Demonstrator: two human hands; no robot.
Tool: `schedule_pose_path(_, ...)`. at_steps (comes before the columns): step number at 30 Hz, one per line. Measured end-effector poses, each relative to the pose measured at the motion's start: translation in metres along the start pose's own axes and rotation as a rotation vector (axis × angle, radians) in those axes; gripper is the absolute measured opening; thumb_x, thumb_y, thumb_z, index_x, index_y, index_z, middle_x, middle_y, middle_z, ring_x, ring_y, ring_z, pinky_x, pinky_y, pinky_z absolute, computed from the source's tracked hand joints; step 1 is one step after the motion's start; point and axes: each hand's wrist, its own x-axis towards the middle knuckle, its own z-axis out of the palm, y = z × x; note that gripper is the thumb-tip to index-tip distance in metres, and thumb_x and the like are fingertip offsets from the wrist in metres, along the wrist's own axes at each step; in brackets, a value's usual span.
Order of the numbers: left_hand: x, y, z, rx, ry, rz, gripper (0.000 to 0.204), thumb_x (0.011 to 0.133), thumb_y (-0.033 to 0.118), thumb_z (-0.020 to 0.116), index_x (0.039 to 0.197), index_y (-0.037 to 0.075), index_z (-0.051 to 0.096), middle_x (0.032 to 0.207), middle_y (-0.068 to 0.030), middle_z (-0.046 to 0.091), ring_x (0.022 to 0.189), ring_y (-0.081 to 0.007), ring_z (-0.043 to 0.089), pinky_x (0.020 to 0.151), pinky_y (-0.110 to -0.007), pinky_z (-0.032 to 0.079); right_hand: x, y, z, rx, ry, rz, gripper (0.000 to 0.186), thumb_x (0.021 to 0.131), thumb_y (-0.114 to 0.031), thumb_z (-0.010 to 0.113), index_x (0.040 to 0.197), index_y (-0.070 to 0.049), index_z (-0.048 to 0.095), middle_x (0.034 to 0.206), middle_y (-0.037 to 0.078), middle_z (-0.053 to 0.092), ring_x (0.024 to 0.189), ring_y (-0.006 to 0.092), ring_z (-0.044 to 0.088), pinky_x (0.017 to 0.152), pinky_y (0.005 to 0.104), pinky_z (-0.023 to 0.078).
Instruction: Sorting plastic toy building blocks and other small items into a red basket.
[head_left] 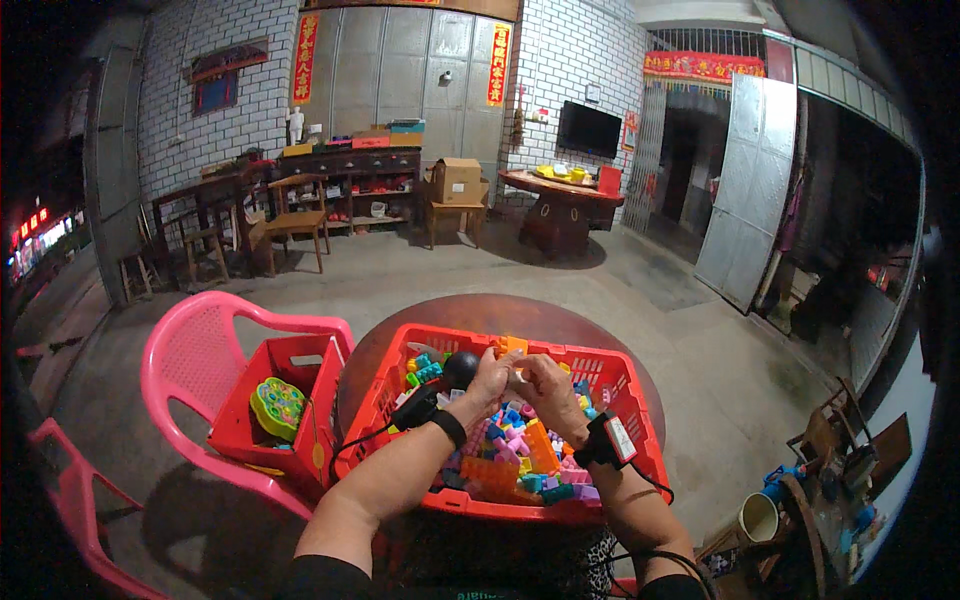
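Note:
A red plastic basket [640, 385] full of colourful toy building bricks [515, 440] stands in front of me on a round dark table. Above the bricks, near the basket's far side, my left hand [490, 380] is closed, with an orange toy brick [513, 345] at its fingertips. My right hand [552, 390] is curled close beside it, its fingertips bent toward the left hand. Whatever lies between its fingers is too small to make out. A round black object [461, 370] shows just left of my left hand. Larger orange pieces [541, 447] lie among the bricks.
A pink plastic chair [190, 350] at the left holds a red box [325, 385] with a green and yellow toy [279, 408]. The round table [400, 318] extends past the basket. Wooden furniture and a cardboard box [460, 180] stand farther back. A pale bucket [758, 517] is at lower right.

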Motion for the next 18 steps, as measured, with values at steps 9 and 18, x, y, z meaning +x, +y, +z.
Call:
schedule_pose_path(9, -0.026, -0.003, 0.011, 0.158, -0.398, -0.030, 0.031, 0.091, 0.037, 0.043, 0.097, 0.007, 0.051, 0.084, -0.0037, 0.056, 0.071, -0.0142, 0.058, 0.058, -0.030, 0.051, -0.007, 0.035, -0.011, -0.125, 0.057, 0.186, 0.019, 0.075, -0.004, 0.059, 0.094, -0.002, 0.056, 0.088, 0.015, 0.054, 0.080, 0.0304, 0.057, 0.067, 0.0356, 0.048)
schedule_pose_path(18, 0.005, -0.010, -0.016, 0.128, -0.026, -0.049, 0.032, 0.091, 0.037, 0.043, 0.099, 0.008, 0.052, 0.088, -0.0046, 0.056, 0.078, -0.0148, 0.058, 0.066, -0.029, 0.050, -0.007, 0.025, -0.005, -0.007, -0.177, -0.005, 0.016, 0.075, -0.007, 0.063, 0.089, -0.001, 0.058, 0.084, 0.013, 0.055, 0.076, 0.0291, 0.058, 0.066, 0.0347, 0.048)
